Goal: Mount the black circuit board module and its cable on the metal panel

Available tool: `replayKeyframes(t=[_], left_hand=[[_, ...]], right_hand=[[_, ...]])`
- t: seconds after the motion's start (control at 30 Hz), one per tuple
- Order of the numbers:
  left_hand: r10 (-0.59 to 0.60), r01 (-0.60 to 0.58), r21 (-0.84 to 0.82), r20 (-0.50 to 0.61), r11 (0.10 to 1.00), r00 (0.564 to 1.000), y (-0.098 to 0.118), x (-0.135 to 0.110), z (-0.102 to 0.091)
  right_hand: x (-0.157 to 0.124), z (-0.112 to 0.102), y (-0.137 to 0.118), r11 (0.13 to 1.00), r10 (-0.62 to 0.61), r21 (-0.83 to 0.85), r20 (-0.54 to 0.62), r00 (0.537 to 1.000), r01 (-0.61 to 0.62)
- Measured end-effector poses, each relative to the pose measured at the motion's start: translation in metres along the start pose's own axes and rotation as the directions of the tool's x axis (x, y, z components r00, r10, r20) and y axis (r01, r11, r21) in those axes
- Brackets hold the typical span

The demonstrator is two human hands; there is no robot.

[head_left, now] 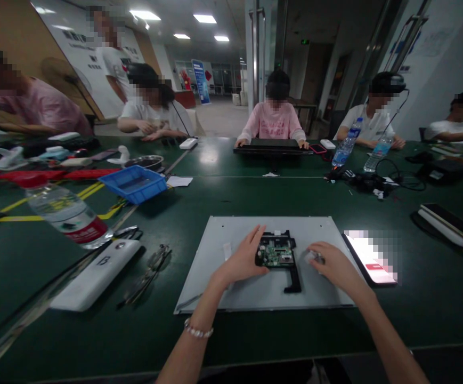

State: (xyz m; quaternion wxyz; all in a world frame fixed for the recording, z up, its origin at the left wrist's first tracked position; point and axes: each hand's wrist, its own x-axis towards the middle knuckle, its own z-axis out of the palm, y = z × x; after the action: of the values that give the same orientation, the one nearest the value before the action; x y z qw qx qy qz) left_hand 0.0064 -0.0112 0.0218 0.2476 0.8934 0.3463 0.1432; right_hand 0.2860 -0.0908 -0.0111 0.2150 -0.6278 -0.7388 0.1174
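A green circuit board sits in a black plastic frame on a flat light-grey panel. My left hand spans the frame's left side, thumb at the lower edge and fingers at the upper edge, holding it. Just right of the frame, over the panel, is my right hand. Its thumb and fingertips are pinched together around something small and greyish that I cannot make out. A pale strip lies on the panel behind my left wrist.
A lit phone lies against the panel's right edge. Left are a white power bank, glasses, a tilted water bottle and a blue bin. Several people sit across the green table; one handles a dark flat panel.
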Motion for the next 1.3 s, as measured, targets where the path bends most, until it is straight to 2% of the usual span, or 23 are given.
replayKeyframes(t=[0.13,0.27,0.4,0.6,0.77,0.93,1.07,1.3], left_hand=[[0.008,-0.008,0.021,-0.018,1.0,1.0,0.006,-0.001,-0.003],[0.016,-0.014,0.039,-0.035,0.999,0.999,0.009,-0.001,-0.004],[0.026,-0.024,0.059,-0.044,0.998,0.999,0.013,-0.001,-0.005],[0.185,-0.182,0.079,-0.041,0.98,0.982,0.033,0.001,0.005],[0.211,-0.208,0.116,-0.018,0.971,0.977,0.044,0.005,0.02],[0.198,-0.199,0.14,0.019,0.97,0.98,0.044,0.008,0.028],[0.182,-0.177,0.154,-0.018,0.972,0.983,0.041,0.008,0.034],[0.174,-0.165,0.166,-0.043,0.972,0.984,0.04,0.009,0.038]], right_hand=[[-0.012,0.003,-0.002,0.994,-0.043,-0.099,-0.011,0.999,0.042],[-0.014,0.01,-0.002,0.969,-0.082,-0.235,-0.018,0.996,0.076],[-0.017,0.014,0.0,0.949,-0.111,-0.299,-0.019,0.994,0.1],[-0.02,0.016,-0.017,0.963,0.044,-0.256,-0.135,0.99,-0.077],[-0.013,0.022,-0.043,0.97,0.11,-0.2,-0.161,0.981,-0.141],[-0.008,0.029,-0.059,0.963,0.106,-0.224,-0.188,0.976,-0.148],[-0.01,0.035,-0.062,0.967,0.051,-0.235,-0.213,0.976,-0.102],[-0.019,0.041,-0.06,0.99,0.037,-0.121,-0.284,0.958,-0.074]])
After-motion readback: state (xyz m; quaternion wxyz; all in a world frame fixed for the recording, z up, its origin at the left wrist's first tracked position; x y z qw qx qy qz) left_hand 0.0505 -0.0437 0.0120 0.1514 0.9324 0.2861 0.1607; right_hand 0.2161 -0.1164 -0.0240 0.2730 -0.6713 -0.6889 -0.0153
